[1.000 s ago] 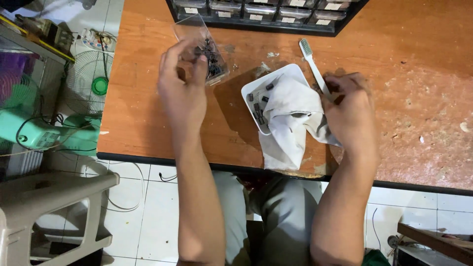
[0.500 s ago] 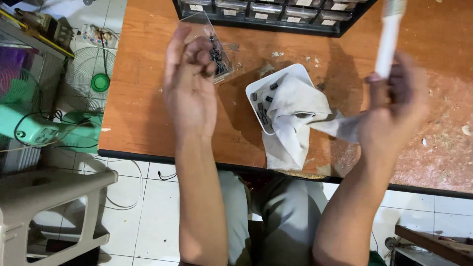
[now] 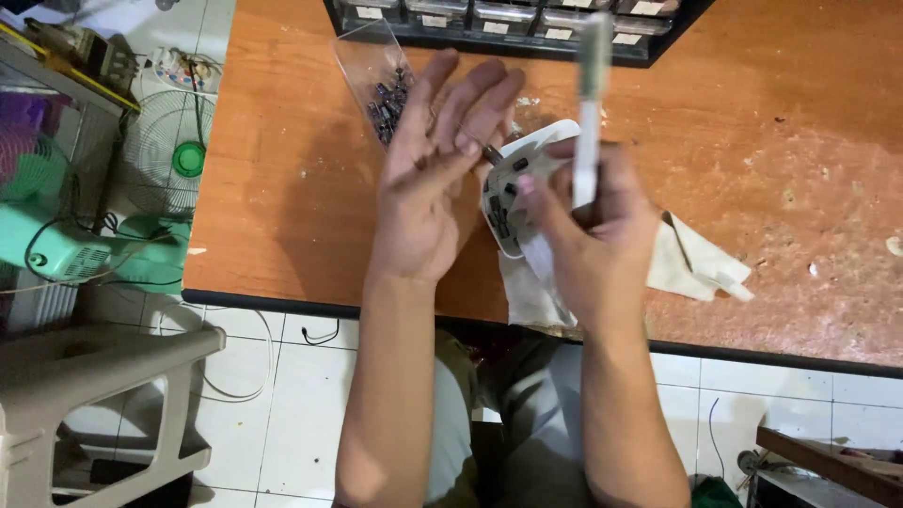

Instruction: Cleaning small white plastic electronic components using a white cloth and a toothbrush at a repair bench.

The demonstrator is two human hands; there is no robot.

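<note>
My left hand [image 3: 435, 179] is held palm up over the orange table [image 3: 282, 188], fingers spread, with a small dark part at the fingertips. My right hand [image 3: 593, 226] grips a white toothbrush-like tool [image 3: 591, 103] that points away from me, blurred. Between the hands lies a white dish [image 3: 527, 150] with several small dark parts. A crumpled white cloth [image 3: 691, 263] lies under and right of my right hand. A clear plastic drawer [image 3: 376, 80] with small dark parts rests just beyond my left hand.
A black cabinet of small drawers [image 3: 508, 23] runs along the table's far edge. On the floor at left stand a green fan [image 3: 85, 245], a power strip [image 3: 174, 68] and a grey plastic stool [image 3: 103, 395]. The table's right part is worn and flecked.
My left hand let go of the clear drawer and turned palm up. My right hand lifted the white tool off the table and moved left over the dish; the cloth slid right.
</note>
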